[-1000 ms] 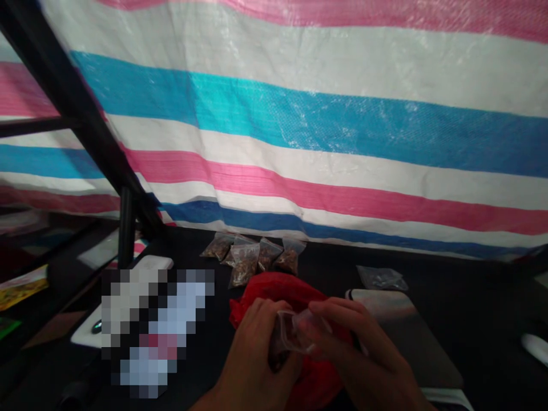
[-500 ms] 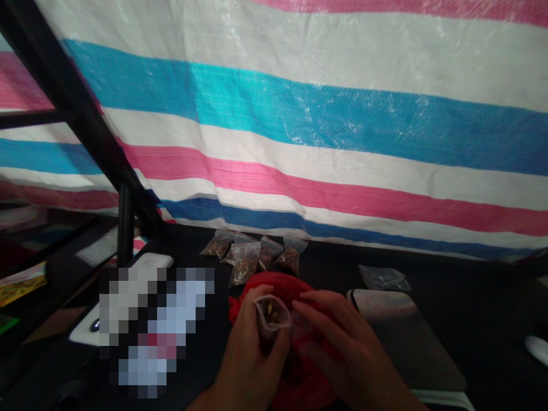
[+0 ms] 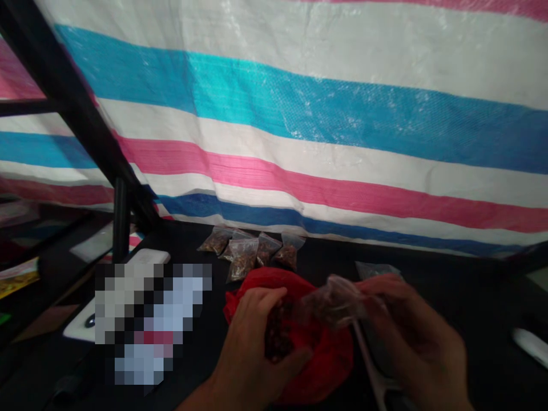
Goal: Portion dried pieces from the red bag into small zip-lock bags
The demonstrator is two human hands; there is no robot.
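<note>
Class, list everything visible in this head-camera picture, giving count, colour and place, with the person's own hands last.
tarp: one, pink, white and blue stripes, at the back
frame: one, black, upper left
filled bags: about five, clear with brown contents, back centre
red fabric: one, red, front centre
flat bag: one, clear, right of the filled bags
white object: one, white, far right
dark clump: one, dark red, centre front
held bag: one, clear, centre right
left hand: one, bare, around dark clump
right hand: one, bare, pinching held bag
</note>
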